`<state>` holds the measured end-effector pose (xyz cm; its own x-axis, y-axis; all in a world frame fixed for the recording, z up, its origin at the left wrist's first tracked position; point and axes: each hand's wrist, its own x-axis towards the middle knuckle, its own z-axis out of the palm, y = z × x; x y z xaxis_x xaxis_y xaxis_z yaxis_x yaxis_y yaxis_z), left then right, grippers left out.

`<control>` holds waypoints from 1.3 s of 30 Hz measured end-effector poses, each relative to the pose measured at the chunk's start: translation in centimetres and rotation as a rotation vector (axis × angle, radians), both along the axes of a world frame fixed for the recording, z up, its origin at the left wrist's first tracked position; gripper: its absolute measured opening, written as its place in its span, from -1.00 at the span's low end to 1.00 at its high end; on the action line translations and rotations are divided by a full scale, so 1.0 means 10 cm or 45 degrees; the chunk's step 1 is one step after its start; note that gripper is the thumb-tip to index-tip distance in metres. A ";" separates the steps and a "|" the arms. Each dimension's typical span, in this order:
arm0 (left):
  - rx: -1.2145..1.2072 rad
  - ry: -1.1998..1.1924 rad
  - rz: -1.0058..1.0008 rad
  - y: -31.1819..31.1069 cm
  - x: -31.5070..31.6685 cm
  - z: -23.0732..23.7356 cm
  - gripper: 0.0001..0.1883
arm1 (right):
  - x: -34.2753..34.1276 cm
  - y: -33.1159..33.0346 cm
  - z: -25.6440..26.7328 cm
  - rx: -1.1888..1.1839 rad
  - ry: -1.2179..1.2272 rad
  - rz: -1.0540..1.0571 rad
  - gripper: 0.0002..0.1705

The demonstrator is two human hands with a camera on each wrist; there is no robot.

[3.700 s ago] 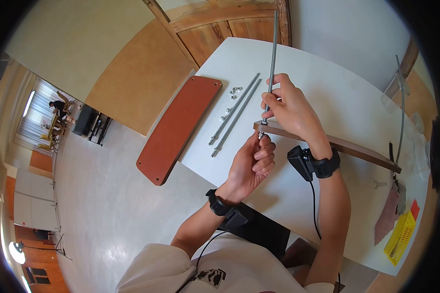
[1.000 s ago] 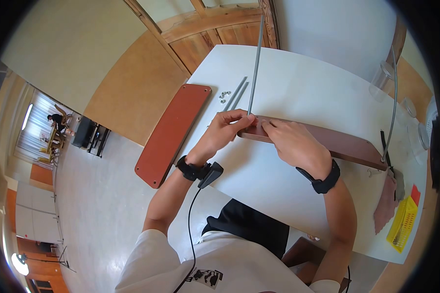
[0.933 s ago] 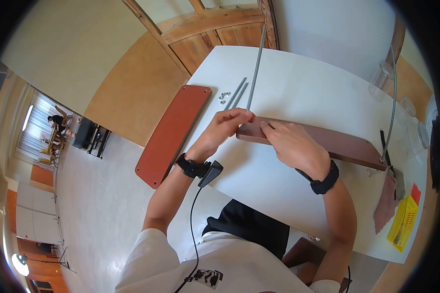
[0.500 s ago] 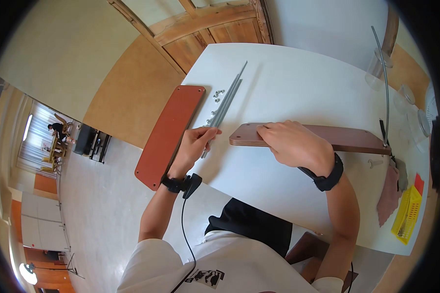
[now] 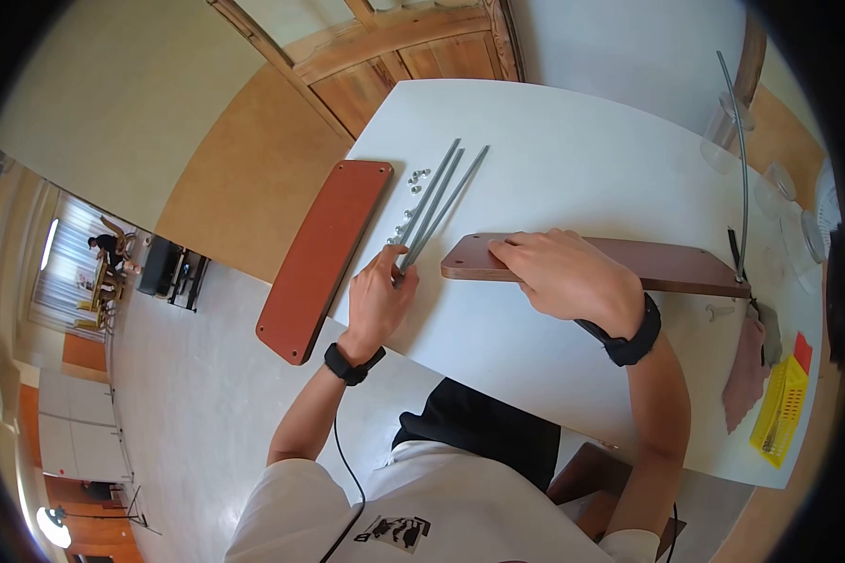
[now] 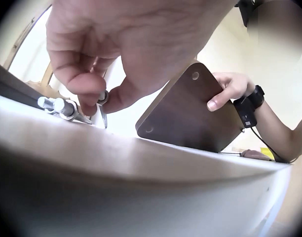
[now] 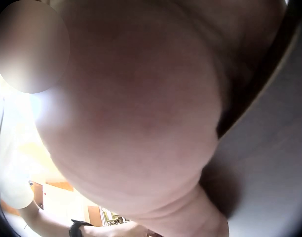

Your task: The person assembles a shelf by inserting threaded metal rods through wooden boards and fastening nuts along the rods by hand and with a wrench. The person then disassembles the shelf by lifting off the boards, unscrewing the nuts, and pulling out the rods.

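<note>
My left hand (image 5: 377, 296) is low over the near ends of several metal rods on the white table. In the left wrist view its thumb and fingers pinch one rod near its end, where a nut (image 6: 102, 97) sits. Two other rod ends (image 6: 66, 109) with nuts lie beside it. My right hand (image 5: 573, 277) grips the long edge of a dark brown board (image 5: 676, 267), thumb on one face as the left wrist view shows. The board is tilted, with holes in its corners. A thin rod (image 5: 744, 188) stands up from its far right end.
A reddish-brown board (image 5: 324, 258) lies at the table's left edge, overhanging it. Loose nuts (image 5: 416, 180) lie beside the rods. On the right are a wrench (image 5: 720, 312), a pink cloth (image 5: 745, 375), a yellow basket (image 5: 777, 418) and clear jars (image 5: 720, 131).
The rod that stood upright at the board's left end has come away and been lowered leftward beside the other rods by my left hand. My right hand has moved from that rod onto the board.
</note>
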<state>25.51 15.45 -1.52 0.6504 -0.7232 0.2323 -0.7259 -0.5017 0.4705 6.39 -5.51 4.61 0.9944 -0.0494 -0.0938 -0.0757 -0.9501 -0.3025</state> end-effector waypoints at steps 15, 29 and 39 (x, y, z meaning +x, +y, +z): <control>0.138 -0.173 -0.113 0.03 0.09 -0.08 -0.79 | 0.04 -0.01 0.12 -0.032 -0.004 -0.023 -0.77; -0.270 0.922 -0.611 -0.26 -0.24 0.51 -0.29 | 0.12 0.12 -0.02 -0.117 -0.659 0.007 -0.85; -0.283 0.924 -0.648 -0.39 0.32 0.44 -0.68 | -0.60 -0.69 0.44 0.098 -1.279 -0.600 -0.62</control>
<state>28.68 11.51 2.83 0.3063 -0.9501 0.0591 -0.3227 -0.0452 0.9454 0.39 -12.45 9.00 0.5032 -0.4710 0.7246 -0.1115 -0.8668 -0.4860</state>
